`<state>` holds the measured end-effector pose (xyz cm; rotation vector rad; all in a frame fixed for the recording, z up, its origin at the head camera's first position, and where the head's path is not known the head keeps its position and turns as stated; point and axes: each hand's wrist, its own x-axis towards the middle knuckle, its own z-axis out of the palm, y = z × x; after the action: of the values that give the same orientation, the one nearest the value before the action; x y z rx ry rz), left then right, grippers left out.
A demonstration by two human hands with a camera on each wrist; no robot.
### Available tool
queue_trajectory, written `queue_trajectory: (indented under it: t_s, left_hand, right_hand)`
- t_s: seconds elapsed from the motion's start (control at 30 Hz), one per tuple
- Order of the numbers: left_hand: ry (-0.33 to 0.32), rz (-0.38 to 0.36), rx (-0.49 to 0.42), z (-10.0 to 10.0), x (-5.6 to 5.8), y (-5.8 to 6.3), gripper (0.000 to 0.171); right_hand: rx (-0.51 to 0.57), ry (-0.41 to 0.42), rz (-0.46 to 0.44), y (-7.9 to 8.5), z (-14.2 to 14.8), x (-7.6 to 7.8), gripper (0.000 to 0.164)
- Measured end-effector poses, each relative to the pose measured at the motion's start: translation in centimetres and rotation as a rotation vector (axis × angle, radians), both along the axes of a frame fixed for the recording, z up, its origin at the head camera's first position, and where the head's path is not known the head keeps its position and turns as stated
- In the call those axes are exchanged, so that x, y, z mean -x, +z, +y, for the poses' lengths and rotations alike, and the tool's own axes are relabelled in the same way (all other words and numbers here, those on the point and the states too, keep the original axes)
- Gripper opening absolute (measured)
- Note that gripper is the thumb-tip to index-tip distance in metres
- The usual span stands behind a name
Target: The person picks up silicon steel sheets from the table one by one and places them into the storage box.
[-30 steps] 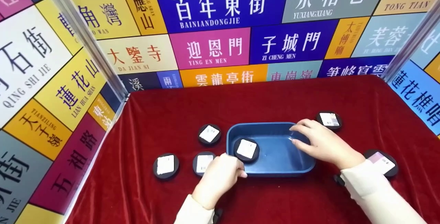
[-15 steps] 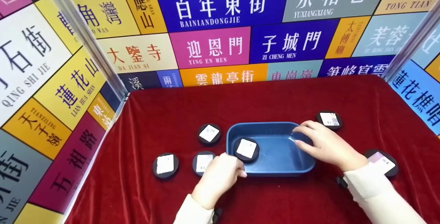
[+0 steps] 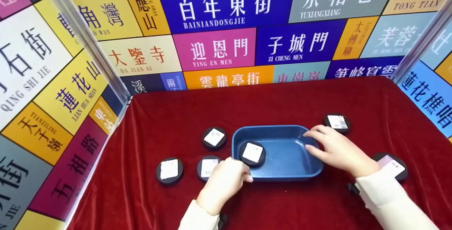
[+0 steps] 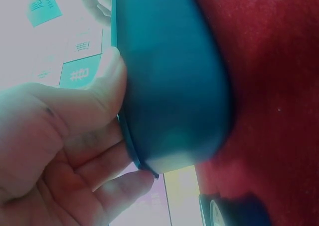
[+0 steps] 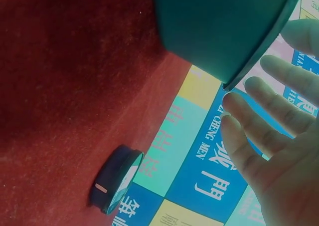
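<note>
A blue rectangular tub [image 3: 291, 157] sits on red cloth, with a round black disc bearing a white label [image 3: 253, 153] inside its left end. My left hand [image 3: 226, 178] grips the tub's near left corner. In the left wrist view, its thumb [image 4: 112, 79] lies along the rim, the other fingers curled at the edge. Over the tub's right end is my right hand [image 3: 333, 148], fingers spread and relaxed, holding nothing. The right wrist view shows those fingers [image 5: 259, 111] beside the tub's rim [image 5: 264, 46].
Left of the tub lie more labelled black discs: one behind [image 3: 214, 137], one at the far left [image 3: 169, 170] and one partly hidden by the left hand [image 3: 208, 167]. Two others rest on the right, one behind the right hand [image 3: 337, 122] and one near the sleeve [image 3: 393, 166]. Printed panels surround the table.
My right hand has shifted slightly to the right, toward the tub's right edge. The left hand, tub and discs have stayed in place.
</note>
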<state>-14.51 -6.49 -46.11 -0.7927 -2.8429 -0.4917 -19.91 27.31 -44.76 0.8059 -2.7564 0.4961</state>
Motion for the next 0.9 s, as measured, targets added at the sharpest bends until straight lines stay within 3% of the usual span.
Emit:
queue_trajectory:
  t_s: [0.9]
  left_hand:
    - [-0.001, -0.008, -0.013, 0.0, 0.0, 0.1, 0.014]
  right_hand:
    - [0.009, -0.047, -0.039, -0.7, 1.4, -0.8, 0.031]
